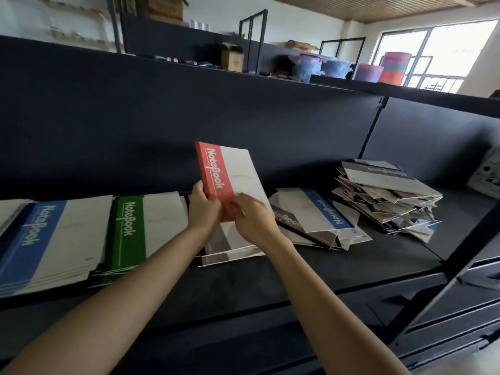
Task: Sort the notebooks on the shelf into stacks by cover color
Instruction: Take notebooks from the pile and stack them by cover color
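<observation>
Both hands hold the red notebook point(230, 174) tilted up above the shelf point(338, 269), my left hand point(204, 209) curled round its spine edge and my right hand point(251, 220) pinching the lower cover. I see a blue stack point(40, 239) and a green stack point(127, 228) at left, and a loose pile point(387, 196) at right.

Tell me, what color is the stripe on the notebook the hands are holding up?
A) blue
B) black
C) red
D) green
C: the notebook gripped by the left hand and right hand has a red stripe with "NoteBook" printed on it.
</observation>
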Motion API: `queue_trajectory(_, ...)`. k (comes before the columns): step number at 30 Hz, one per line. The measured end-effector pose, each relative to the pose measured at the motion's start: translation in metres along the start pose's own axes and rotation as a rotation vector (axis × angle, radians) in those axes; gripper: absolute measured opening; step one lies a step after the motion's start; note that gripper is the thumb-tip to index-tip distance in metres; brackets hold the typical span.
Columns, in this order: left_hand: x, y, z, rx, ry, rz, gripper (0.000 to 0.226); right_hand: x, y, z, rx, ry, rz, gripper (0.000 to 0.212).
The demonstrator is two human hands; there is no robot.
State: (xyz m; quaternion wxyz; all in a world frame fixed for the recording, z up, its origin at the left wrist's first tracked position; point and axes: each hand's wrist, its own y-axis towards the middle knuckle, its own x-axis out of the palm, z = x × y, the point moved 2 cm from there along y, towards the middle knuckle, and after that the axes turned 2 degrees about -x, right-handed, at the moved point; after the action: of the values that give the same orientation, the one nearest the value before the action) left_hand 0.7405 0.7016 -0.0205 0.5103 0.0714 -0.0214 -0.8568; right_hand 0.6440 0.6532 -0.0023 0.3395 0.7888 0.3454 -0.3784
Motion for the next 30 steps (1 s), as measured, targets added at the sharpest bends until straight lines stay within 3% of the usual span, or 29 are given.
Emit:
queue_trajectory(4, -0.064, 0.007, -0.004, -0.009, 0.012, 0.08, 0.031, 0.02, -0.003, -0.031, -0.066, -0.05, -0.098, 0.041)
queue_trajectory(10, -0.158, -0.003, -0.009, -0.012, 0.127, 0.082, 0.032, 0.057, -0.01, -0.103, -0.158, -0.07, -0.075, 0.041)
queue_trajectory(14, -0.227, -0.012, -0.015, 0.046, 0.375, 0.085, 0.035, 0.092, -0.018, -0.163, -0.203, -0.139, -0.096, 0.042)
queue_trajectory(19, -0.294, -0.031, -0.019, 0.156, 0.724, 0.098, 0.064, 0.132, -0.031, -0.223, -0.255, -0.218, -0.104, 0.038)
queue_trajectory(25, -0.362, -0.049, -0.032, 0.239, 1.072, -0.016, 0.045, 0.177, -0.04, -0.277, -0.311, -0.209, -0.065, 0.028)
queue_trajectory(30, -0.41, -0.05, -0.043, 0.257, 1.145, -0.057, 0.042, 0.208, -0.039, -0.31, -0.327, -0.193, -0.135, 0.029)
